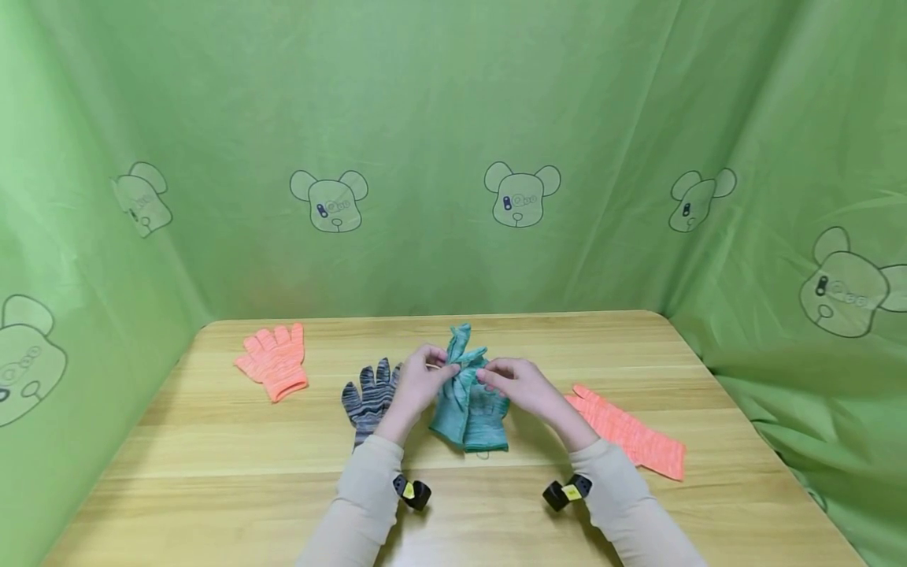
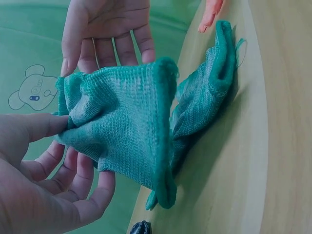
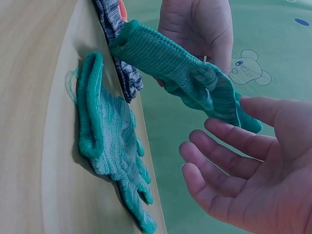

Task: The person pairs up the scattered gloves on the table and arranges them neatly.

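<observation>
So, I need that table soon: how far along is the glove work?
Perhaps done: one green glove lies on the table, cuff toward the person. In hand: a second green glove, held raised by the left hand and right hand. Apparently left: the grey striped glove and two orange gloves, lying apart, in neither hand.

Right wrist view: right hand (image 3: 243,161) at lower right, thumb and index finger pinching one end of raised green glove (image 3: 161,58); remaining fingers loosely bent below it. Left hand (image 3: 197,31) behind the same glove, its grip partly hidden. Cuff of raised glove points to upper left. Second green glove (image 3: 114,131) lies on wooden table (image 3: 29,122), loose thread (image 3: 71,85) at its cuff. Beyond: dark striped glove (image 3: 108,19), sliver of orange fabric (image 3: 123,10), green curtain (image 3: 285,63) with printed animal face (image 3: 246,70)
</observation>
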Motion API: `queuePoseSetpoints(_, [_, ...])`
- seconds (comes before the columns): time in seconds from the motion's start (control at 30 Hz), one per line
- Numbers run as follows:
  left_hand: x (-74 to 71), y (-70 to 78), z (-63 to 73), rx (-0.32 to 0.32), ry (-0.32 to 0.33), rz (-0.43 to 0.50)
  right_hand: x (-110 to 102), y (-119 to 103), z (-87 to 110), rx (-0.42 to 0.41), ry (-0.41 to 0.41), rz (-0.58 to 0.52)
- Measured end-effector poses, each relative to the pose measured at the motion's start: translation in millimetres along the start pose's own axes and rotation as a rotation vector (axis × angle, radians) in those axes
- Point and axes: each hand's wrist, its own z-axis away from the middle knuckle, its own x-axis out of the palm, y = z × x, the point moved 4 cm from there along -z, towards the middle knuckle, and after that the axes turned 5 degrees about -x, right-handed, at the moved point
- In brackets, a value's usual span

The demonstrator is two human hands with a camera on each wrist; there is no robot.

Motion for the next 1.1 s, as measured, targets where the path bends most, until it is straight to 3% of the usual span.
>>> queuePoseSetpoints(0.63, [5.3,-0.3,2.4,0.016,-0.071,0.014,-1.9,-2.3,0.5,-0.011,0.054,-0.047])
queuePoseSetpoints(1.1, [9.0,0.1,4.1,-0.027,-0.126,0.038,-5.8,2.5,-1.5,-0.001,0.121,-0.06])
